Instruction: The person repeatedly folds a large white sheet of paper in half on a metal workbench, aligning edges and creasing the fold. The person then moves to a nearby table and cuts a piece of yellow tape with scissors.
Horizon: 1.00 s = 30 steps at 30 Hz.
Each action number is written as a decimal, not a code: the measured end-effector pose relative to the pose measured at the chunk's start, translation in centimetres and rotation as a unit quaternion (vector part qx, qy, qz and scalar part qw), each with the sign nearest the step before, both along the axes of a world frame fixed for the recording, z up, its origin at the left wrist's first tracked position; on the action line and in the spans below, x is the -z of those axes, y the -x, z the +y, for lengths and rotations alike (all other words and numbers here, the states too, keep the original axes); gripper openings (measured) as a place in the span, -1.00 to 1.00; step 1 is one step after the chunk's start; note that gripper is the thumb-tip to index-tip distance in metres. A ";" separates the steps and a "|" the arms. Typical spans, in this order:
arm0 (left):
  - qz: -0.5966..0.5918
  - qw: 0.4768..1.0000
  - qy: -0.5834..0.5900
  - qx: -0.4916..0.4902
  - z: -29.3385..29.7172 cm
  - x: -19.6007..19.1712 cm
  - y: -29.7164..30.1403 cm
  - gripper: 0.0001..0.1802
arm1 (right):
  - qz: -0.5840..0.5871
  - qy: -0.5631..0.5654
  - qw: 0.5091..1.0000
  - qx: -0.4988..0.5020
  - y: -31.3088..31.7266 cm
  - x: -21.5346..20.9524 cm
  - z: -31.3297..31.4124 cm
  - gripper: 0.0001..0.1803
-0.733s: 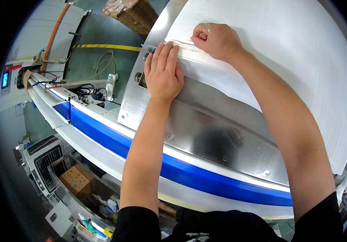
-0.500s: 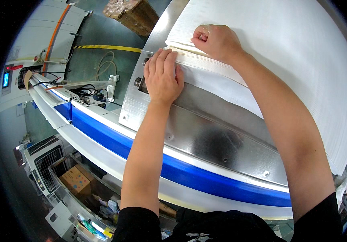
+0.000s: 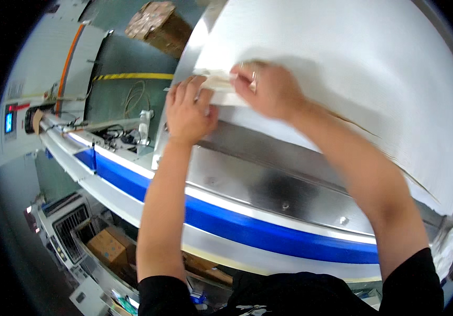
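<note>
While the far left of the view held a grey wall cabinet (image 3: 13,113) with a small blue screen, and a cardboard box (image 3: 108,246) sat low among floor clutter, the work itself lay at the middle of the frame. A loose cable (image 3: 134,100) curled on the green floor beside a yellow-and-black line (image 3: 131,77).

The left hand (image 3: 188,110) lay with fingers spread and flat, pressing down on the near corner of a narrow cream strip (image 3: 217,84), thumb tucked against the edge of the big white sheet (image 3: 352,79). Just to its right, the right hand (image 3: 268,90) pinched the same strip between thumb and forefinger, the other fingers curled. The strip sat on the sheet's lower left corner, where the sheet met the steel table (image 3: 258,179).

As a judgement, the step in hand looked like seating or peeling that strip at the sheet's corner; a following move would call for steady pressure from the left hand while the right drew evenly along the edge, lest the sheet crease.

Below ran a blue band (image 3: 268,234) along the table's front, and a brown box (image 3: 158,23) stood beyond.
</note>
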<state>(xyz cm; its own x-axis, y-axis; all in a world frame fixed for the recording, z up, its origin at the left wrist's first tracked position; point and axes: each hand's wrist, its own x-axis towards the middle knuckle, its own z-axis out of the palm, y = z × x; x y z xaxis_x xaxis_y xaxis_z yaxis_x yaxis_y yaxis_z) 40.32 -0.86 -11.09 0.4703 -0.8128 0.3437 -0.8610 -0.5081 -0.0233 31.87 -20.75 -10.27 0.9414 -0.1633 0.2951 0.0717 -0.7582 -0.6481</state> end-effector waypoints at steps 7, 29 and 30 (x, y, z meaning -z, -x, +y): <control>0.083 0.954 -0.289 0.009 0.5 -3.6 -1.4 -0.35 | 0.125 0.203 0.951 0.199 21.7 0.4 -7.7 -0.73; 0.048 0.931 -0.334 -0.139 -1.9 4.0 -8.2 -0.81 | 0.562 0.354 0.670 0.330 81.3 -2.1 -48.4 -0.64; 0.076 0.936 -0.311 -0.147 -0.4 3.8 -9.1 -0.81 | 0.602 0.388 0.634 0.292 83.4 -1.9 -50.1 -0.61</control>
<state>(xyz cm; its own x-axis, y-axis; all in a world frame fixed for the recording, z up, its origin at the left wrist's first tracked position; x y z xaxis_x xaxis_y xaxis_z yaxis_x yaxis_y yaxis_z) 49.41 -1.31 -14.87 0.7100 -0.6611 -0.2425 -0.7036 -0.6521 -0.2823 -51.55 -70.86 -8.39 0.4054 -0.8333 -0.3759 -0.5607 -0.5514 0.6177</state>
